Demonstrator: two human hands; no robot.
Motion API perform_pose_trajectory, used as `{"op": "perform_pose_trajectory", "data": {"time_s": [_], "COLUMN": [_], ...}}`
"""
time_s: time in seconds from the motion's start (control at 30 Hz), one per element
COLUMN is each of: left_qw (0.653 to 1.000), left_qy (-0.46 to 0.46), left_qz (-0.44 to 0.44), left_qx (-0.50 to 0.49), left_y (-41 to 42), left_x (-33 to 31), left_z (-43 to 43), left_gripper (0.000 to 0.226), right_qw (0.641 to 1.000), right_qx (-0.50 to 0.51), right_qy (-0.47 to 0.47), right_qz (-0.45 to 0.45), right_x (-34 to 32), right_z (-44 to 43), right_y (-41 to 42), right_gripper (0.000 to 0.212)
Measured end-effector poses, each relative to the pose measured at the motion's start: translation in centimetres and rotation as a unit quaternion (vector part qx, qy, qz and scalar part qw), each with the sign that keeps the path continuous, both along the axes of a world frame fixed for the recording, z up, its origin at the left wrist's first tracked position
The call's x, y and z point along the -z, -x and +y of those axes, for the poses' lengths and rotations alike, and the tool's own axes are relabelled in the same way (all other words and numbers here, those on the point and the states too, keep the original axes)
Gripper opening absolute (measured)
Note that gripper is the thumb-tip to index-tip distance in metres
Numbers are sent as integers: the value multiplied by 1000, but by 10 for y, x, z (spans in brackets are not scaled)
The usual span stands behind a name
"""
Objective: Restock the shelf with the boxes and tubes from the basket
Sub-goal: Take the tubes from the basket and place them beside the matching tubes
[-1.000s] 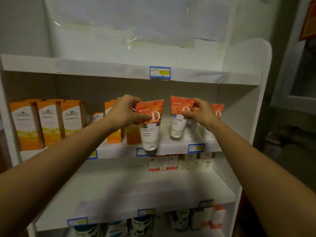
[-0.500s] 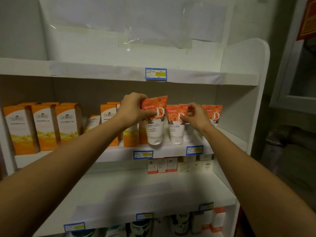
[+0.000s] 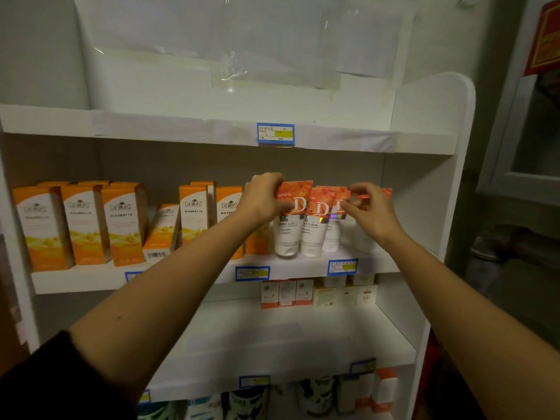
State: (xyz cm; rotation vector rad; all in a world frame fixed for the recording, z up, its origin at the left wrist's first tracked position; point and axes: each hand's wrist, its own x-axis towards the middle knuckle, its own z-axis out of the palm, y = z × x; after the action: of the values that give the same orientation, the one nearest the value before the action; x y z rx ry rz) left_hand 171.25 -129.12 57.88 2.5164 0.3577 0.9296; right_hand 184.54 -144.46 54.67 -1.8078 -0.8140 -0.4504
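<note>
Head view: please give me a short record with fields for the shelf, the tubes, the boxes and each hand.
shelf: white unit, several levels, blue price tags on the edges
tubes: orange-topped white tubes upright, close together, middle level, right part
boxes: orange boxes on the same level, left part; one small box leans
left hand: grip on the top of the leftmost tube
right hand: fingers at the tube tops

dim greenish indoor light, glare on plastic sheet [image 3: 230, 68], wide-angle bending at edges
</note>
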Motion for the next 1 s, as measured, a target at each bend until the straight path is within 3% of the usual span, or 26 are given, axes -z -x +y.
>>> {"op": "perform_pose_trajectory", "data": {"time_s": [0.33, 0.5, 0.67, 0.83, 1.0], "left_qw": [1000, 993, 962, 955, 961], "left_qy": [-10, -107, -243, -256, -251], "left_qz": [20, 22, 38, 84, 24], "left_qx": [-21, -45, -119, -127, -110], "left_y": [-23, -26, -26, -8, 30], "left_x": [17, 21, 22, 23, 27], "left_z": [8, 10, 11, 9, 13], "left_gripper": [36, 45, 51, 71, 48], "right_qw": [1000, 999, 998, 997, 995], "right_qx": [-18, -42, -39, -34, -42], "right_qy": [16, 29, 46, 66, 87], "right_qz": [1, 11, 6, 8, -2], "right_x": [1, 5, 7, 7, 8], "right_z": [-6, -1, -2, -5, 2], "right_y": [2, 4, 7, 24, 52], "right_gripper": [31, 28, 28, 28, 30]}}
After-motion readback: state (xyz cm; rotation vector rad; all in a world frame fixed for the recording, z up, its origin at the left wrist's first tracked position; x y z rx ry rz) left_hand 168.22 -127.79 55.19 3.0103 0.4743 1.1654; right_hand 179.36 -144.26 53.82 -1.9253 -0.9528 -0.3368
